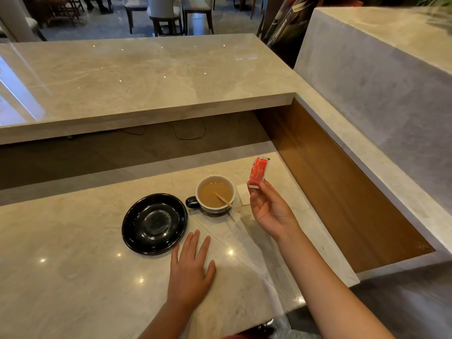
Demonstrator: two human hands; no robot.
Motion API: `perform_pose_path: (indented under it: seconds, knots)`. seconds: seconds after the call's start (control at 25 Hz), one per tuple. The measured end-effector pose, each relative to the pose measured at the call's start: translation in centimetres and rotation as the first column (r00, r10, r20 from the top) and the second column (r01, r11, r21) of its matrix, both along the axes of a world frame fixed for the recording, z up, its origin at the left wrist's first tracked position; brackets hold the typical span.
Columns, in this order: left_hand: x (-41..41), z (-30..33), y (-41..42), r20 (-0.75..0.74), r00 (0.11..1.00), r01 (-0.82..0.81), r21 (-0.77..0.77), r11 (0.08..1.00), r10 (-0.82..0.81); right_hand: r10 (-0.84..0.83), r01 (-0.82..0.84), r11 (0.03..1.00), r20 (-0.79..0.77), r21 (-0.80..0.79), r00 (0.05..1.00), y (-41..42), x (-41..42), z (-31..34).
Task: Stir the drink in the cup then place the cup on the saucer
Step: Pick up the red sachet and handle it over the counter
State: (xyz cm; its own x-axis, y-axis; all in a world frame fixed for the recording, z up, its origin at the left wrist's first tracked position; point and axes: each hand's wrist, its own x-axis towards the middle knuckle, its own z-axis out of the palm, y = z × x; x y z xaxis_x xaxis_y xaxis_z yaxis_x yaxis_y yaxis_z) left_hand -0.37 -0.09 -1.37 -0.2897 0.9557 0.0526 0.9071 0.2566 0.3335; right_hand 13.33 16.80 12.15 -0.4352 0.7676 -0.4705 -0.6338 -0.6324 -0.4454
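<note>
While left hand (189, 270) lies flat, empty | right hand (267, 209) raised, pinching red sachet (258, 173)

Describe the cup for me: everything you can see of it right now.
The cup stands upright on the marble counter, just right of the black saucer and not on it. It looks ceramic, pale inside with a dark handle pointing left toward the saucer. It holds a light-brown milky drink, and a wooden stirrer leans in it over the right rim. Neither hand touches it.
</note>
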Motion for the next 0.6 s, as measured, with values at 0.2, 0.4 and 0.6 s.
perform_pose_path:
  seconds: [0.2, 0.4, 0.6]
  knots:
    - [0.1, 0.4, 0.0, 0.005, 1.0, 0.005, 0.009, 1.0, -0.005, -0.044, 0.04, 0.996, -0.047, -0.076, 0.998, -0.4, 1.2, -1.3]
    - [0.1, 0.7, 0.0, 0.013, 1.0, 0.012, 0.009, 1.0, -0.012, -0.212, 0.214, 0.975, 0.047, -0.064, 0.976, -0.1, 4.4, -3.3]
    - [0.1, 0.6, 0.0, 0.003, 1.0, 0.016, 0.0, 1.0, -0.016, -0.433, 0.435, 0.898, 0.31, 0.067, 0.846, -0.3, 9.1, -5.3]
